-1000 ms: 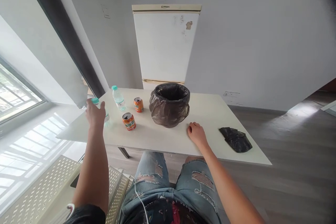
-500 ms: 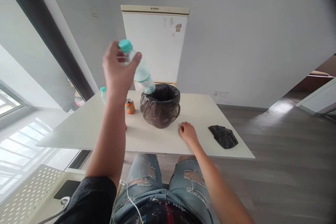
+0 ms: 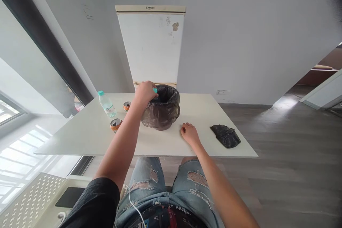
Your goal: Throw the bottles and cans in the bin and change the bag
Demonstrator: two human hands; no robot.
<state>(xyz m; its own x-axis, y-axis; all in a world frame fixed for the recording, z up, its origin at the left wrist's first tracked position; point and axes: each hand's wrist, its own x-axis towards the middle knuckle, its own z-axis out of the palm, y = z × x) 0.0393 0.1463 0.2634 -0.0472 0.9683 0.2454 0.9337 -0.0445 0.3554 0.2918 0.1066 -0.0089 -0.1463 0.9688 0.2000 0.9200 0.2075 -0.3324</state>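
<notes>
My left hand (image 3: 144, 92) is closed on a plastic bottle at the near-left rim of the bin lined with a dark bag (image 3: 161, 108). Only the bottle's teal cap (image 3: 155, 90) shows; the body is hidden by my fingers and the bin. My right hand (image 3: 189, 133) rests on the white table (image 3: 88, 133) just right of the bin, fingers curled, holding nothing. A second water bottle with a teal cap (image 3: 106, 104) stands at the table's left, with two orange cans (image 3: 115, 124) (image 3: 127, 106) between it and the bin.
A crumpled black bag (image 3: 225, 135) lies on the table's right end. A white fridge (image 3: 151, 46) stands against the wall behind the table. A window and a perforated white cover (image 3: 32, 196) are at the left. Wooden floor stretches to the right.
My left hand took a bottle from the table's left, lifted it high over the table, then brought it down to the bin's opening. My right hand stayed on the table.
</notes>
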